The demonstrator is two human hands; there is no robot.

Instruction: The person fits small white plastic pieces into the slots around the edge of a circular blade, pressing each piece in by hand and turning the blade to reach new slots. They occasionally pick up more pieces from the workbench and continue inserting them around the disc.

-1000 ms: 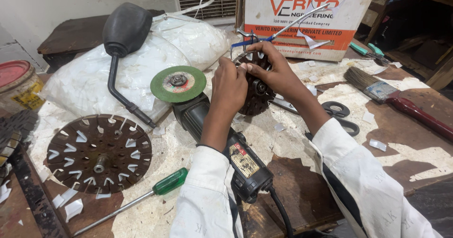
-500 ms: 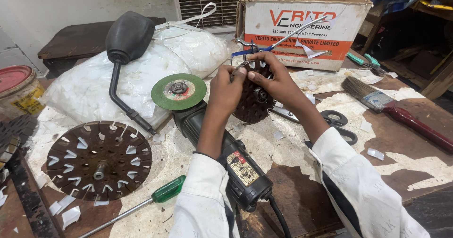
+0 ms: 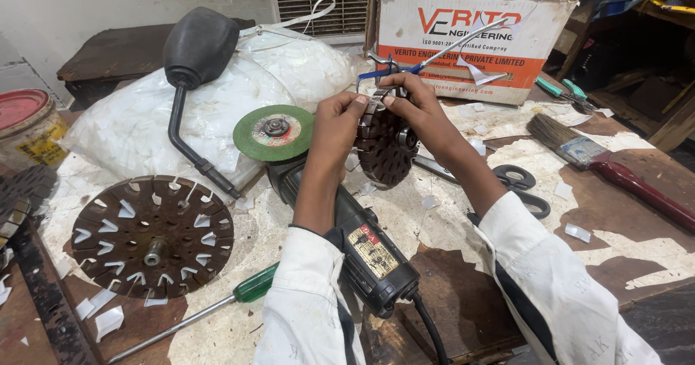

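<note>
Hands have risen slightly above the grinder (image 3: 362,245): left hand (image 3: 339,129) and right hand (image 3: 420,111) both pinch a small metal piece atop the dark slotted disc (image 3: 384,151), fitting apparently under way.

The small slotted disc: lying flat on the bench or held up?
Held up, on edge: both hands pinch the small slotted disc above the bench.
</note>
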